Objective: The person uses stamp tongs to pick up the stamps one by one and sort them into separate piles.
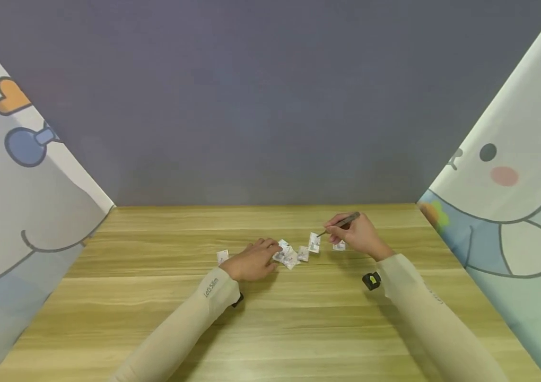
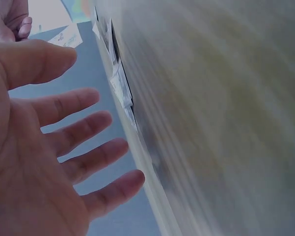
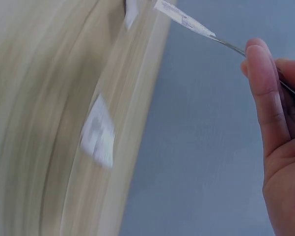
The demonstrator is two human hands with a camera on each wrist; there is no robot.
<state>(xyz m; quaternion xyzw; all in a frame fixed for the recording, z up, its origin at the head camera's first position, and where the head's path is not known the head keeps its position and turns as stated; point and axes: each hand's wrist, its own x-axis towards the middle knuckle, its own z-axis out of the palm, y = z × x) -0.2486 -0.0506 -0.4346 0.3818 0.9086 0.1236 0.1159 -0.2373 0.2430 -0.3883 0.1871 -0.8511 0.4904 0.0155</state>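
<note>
My right hand (image 1: 355, 233) pinches a pair of dark tweezers (image 1: 348, 219). At their tips hangs a small white printed packet (image 1: 314, 242), lifted off the table in the right wrist view. My left hand (image 1: 253, 260) spreads its fingers beside a small heap of similar packets (image 1: 287, 257) and holds nothing; in the left wrist view its palm (image 2: 29, 162) faces the camera with the fingers apart. One packet (image 1: 303, 253) lies at the heap's right side. Another packet (image 3: 98, 132) lies on the table below the right hand.
A single packet (image 1: 223, 257) lies left of the left hand, partly hidden by it. The wooden table (image 1: 299, 329) ends at a grey wall (image 1: 265, 106) at the back. Cartoon-printed panels (image 1: 514, 212) stand along both sides. A black wrist device (image 1: 372, 280) hangs under the right cuff.
</note>
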